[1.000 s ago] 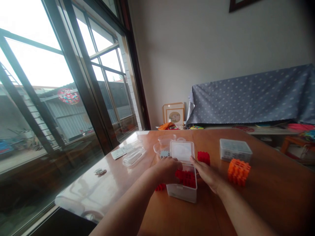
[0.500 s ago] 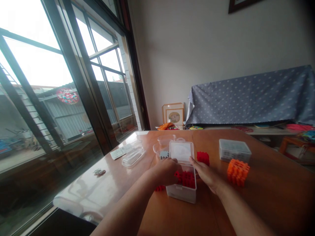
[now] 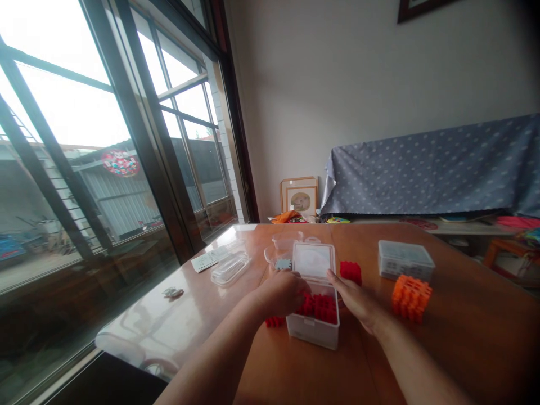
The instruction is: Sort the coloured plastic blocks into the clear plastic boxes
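A clear plastic box stands on the table with its lid raised at the back. Red toothed blocks lie inside it. Over the box's left side, my left hand has its fingers curled down at the red blocks; the fingertips are partly hidden, so what they hold cannot be made out. My right hand rests at the box's right rim, thumb by the lid's corner, its other fingers mostly hidden. Another red block sits behind my right hand, and a further one shows under my left wrist.
An orange block stack and a closed clear box stand on the right of the wooden table. Clear trays, a paper sheet and a small packet lie left. A grey-blue block sits behind my left hand.
The view has shifted slightly. More red blocks show in the box beside my left hand, whose fingers have moved a little. My right hand keeps its place at the rim.
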Motion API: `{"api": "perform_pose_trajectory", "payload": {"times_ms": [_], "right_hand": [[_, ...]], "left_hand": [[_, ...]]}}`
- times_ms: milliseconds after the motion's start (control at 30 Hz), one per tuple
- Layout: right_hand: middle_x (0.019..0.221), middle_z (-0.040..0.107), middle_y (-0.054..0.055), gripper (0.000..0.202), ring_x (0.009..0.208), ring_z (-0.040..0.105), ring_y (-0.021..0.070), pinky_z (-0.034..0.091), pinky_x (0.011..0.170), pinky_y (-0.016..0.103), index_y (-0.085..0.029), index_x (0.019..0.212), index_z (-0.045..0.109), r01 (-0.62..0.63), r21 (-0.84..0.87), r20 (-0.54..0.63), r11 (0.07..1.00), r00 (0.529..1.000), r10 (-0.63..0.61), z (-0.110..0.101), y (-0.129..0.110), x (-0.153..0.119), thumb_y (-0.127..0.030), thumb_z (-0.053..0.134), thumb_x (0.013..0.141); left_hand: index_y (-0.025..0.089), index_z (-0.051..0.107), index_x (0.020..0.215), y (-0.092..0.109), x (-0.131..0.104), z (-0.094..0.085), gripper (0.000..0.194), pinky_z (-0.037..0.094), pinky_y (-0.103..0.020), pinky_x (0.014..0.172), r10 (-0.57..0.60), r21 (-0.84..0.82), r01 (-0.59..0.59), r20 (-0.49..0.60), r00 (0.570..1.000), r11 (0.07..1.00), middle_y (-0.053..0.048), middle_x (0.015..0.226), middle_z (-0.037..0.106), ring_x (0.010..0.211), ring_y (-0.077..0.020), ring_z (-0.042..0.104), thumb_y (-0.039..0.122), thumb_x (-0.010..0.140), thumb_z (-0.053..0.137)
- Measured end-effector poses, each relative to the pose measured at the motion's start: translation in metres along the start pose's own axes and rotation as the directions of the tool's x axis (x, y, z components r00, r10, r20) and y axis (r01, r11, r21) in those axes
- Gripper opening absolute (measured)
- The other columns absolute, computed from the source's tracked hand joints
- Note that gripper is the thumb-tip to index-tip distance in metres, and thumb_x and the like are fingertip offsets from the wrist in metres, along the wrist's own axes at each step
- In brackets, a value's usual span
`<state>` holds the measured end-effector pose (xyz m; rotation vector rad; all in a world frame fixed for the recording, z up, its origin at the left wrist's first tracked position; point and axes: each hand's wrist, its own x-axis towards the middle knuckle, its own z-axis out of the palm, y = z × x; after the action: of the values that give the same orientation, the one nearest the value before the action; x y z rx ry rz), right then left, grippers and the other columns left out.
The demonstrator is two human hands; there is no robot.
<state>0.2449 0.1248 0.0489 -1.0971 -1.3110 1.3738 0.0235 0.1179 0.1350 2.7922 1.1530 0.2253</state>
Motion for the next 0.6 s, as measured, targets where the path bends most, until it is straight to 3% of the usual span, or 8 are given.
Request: {"api": "perform_pose_trajectory", "payload": {"times_ms": [100, 200, 333, 467, 600], "right_hand": [[0.114, 0.075, 0.009, 0.069, 0.109, 0.067, 0.0316, 0.045, 0.102, 0.049, -0.021, 0.123, 0.070, -0.043, -0.015, 0.000, 0.999, 0.999, 0.043, -0.002, 0.003, 0.000, -0.075, 0.050, 0.085], [0.117, 0.074, 0.009, 0.066, 0.114, 0.065, 0.0318, 0.043, 0.106, 0.047, -0.021, 0.121, 0.071, -0.034, -0.012, 0.014, 0.999, 0.999, 0.034, -0.003, 0.003, 0.001, -0.073, 0.052, 0.086], [0.126, 0.070, 0.009, 0.065, 0.130, 0.055, 0.0305, 0.032, 0.117, 0.041, -0.019, 0.120, 0.072, 0.020, -0.001, 0.029, 1.000, 0.999, -0.020, -0.003, 0.003, 0.002, -0.071, 0.054, 0.087], [0.127, 0.070, 0.008, 0.067, 0.133, 0.053, 0.0287, 0.026, 0.121, 0.041, -0.018, 0.125, 0.069, 0.032, -0.001, 0.044, 1.000, 0.999, -0.031, -0.004, 0.006, 0.004, -0.071, 0.052, 0.088], [0.124, 0.071, 0.008, 0.068, 0.135, 0.051, 0.0297, 0.023, 0.122, 0.044, -0.019, 0.124, 0.070, 0.044, -0.008, 0.038, 0.999, 0.998, -0.044, -0.004, 0.008, 0.004, -0.072, 0.053, 0.087]], "left_hand": [[0.024, 0.072, 0.110, -0.017, -0.012, -0.009, 0.030, 0.050, -0.031, 0.092, -0.059, -0.094, 0.050, -0.097, 0.994, 0.994, -0.004, 0.105, 0.073, 0.098, -0.0195, 0.064, 0.019, 0.087, 0.052], [0.022, 0.072, 0.108, -0.035, -0.027, -0.020, 0.030, 0.051, -0.030, 0.089, -0.122, -0.133, 0.104, -0.135, 0.983, 0.986, -0.004, 0.105, 0.072, 0.097, -0.0191, 0.064, 0.017, 0.083, 0.056], [0.021, 0.066, 0.119, -0.051, -0.047, -0.027, 0.043, 0.052, -0.033, 0.089, -0.235, -0.164, 0.221, -0.072, 0.969, 0.962, -0.006, 0.113, 0.069, 0.102, -0.0224, 0.064, 0.025, 0.076, 0.067], [0.023, 0.063, 0.123, -0.057, -0.059, -0.022, 0.056, 0.051, -0.035, 0.092, -0.243, -0.147, 0.240, -0.002, 0.970, 0.959, -0.007, 0.119, 0.066, 0.108, -0.0258, 0.061, 0.028, 0.068, 0.075], [0.024, 0.063, 0.121, -0.056, -0.061, -0.016, 0.057, 0.052, -0.035, 0.088, -0.263, -0.134, 0.263, 0.018, 0.965, 0.955, -0.007, 0.117, 0.067, 0.105, -0.0264, 0.062, 0.026, 0.066, 0.074]]}}
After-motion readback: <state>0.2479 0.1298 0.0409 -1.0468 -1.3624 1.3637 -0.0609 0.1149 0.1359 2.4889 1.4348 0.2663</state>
